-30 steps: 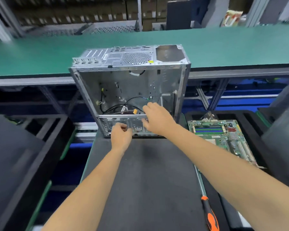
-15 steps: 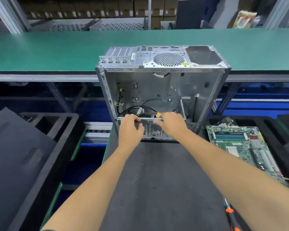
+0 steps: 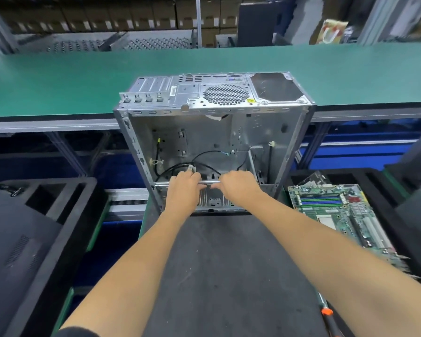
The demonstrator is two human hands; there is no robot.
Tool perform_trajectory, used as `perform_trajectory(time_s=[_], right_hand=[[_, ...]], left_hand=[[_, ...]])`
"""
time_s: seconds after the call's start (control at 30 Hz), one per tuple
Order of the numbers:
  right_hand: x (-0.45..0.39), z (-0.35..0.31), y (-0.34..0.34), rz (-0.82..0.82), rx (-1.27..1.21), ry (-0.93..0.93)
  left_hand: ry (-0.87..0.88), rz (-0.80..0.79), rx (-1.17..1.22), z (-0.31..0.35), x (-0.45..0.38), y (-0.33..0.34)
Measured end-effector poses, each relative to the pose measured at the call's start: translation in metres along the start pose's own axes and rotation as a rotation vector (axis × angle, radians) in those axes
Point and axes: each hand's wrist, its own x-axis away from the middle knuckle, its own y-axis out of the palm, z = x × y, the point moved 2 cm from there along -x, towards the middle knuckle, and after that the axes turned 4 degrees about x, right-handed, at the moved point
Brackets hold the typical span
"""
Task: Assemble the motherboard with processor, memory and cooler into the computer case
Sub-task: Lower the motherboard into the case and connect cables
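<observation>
Both hands, left hand point(image 3: 183, 190) and right hand point(image 3: 238, 188), curl over the near steel rim of the open computer case point(image 3: 214, 132). The ribbed green motherboard point(image 3: 338, 215) lies at three o'clock, apart, and bare dark mat point(image 3: 219, 276) spreads at six.

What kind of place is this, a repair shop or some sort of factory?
Most likely a computer assembly line in a factory. An open computer case stands on a work mat beside a long green conveyor belt, a bare motherboard waits in a black foam tray, and stacked cartons fill the background.
</observation>
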Motion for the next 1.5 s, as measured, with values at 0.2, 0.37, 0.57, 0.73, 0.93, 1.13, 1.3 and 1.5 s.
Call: perform_trajectory(time_s=[0.2, 0.37, 0.57, 0.73, 0.93, 1.13, 1.3, 1.5], right_hand=[[0.008, -0.006, 0.000, 0.150, -0.019, -0.031], [0.014, -0.013, -0.012, 0.225, -0.070, -0.040], [0.022, -0.026, -0.031, 0.284, -0.100, -0.028], [0.028, -0.034, -0.048, 0.277, -0.162, -0.045], [0.053, -0.066, -0.044, 0.195, -0.222, -0.066], [0.076, -0.082, -0.048, 0.123, -0.284, -0.020], [0.078, -0.092, -0.063, -0.174, -0.440, 0.052], [0.089, -0.110, -0.068, -0.439, -0.599, -0.006]], left_hand=[[0.056, -0.006, 0.033, 0.001, -0.002, -0.012], [0.073, 0.009, 0.087, -0.010, 0.003, -0.026], [0.060, 0.085, 0.244, -0.020, 0.017, -0.050], [0.021, 0.211, 0.211, -0.012, 0.033, -0.072], [-0.055, 0.083, 0.161, -0.021, 0.069, -0.066], [-0.057, -0.004, 0.118, -0.022, 0.088, -0.068], [0.019, -0.104, 0.099, -0.031, 0.085, -0.077], [0.126, -0.356, 0.044, -0.033, 0.085, -0.079]])
